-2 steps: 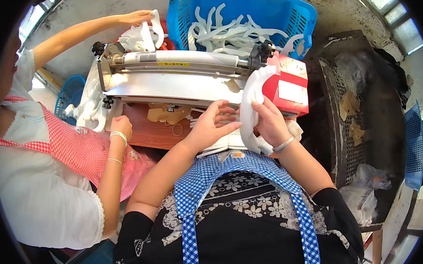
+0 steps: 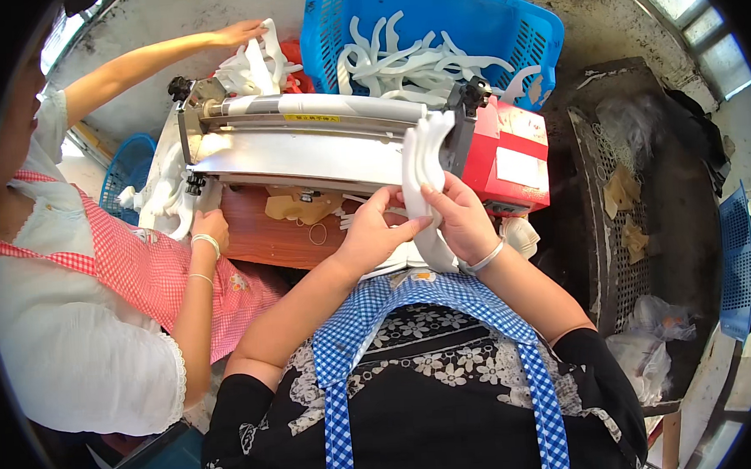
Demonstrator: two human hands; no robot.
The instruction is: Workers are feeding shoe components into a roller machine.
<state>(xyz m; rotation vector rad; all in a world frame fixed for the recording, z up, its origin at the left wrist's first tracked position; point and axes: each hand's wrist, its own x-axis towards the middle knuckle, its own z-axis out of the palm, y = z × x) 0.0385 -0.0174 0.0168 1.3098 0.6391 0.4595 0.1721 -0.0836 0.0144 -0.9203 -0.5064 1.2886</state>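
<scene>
A small stack of curved white foam-like strips (image 2: 423, 155) stands upright in front of my apron, near the machine's right end. My right hand (image 2: 462, 220) is closed on the stack from the right, its thumb across the front. From the left, my left hand (image 2: 374, 236) pinches the same stack, thumb over its edge and fingers partly hidden behind. The lower ends of the strips curve down near my apron (image 2: 346, 321).
Ahead lies a roller machine (image 2: 318, 110), with a blue basket (image 2: 431, 2) of similar strips behind and a red box (image 2: 524, 154) at right. A co-worker on the left reaches one hand (image 2: 244, 32) to a white pile; a dark rack (image 2: 622, 247) stands right.
The stack has shifted left and stands straighter. My left hand, apart from it before, now touches and grips it. The co-worker's near hand has moved slightly left, toward the white strips.
</scene>
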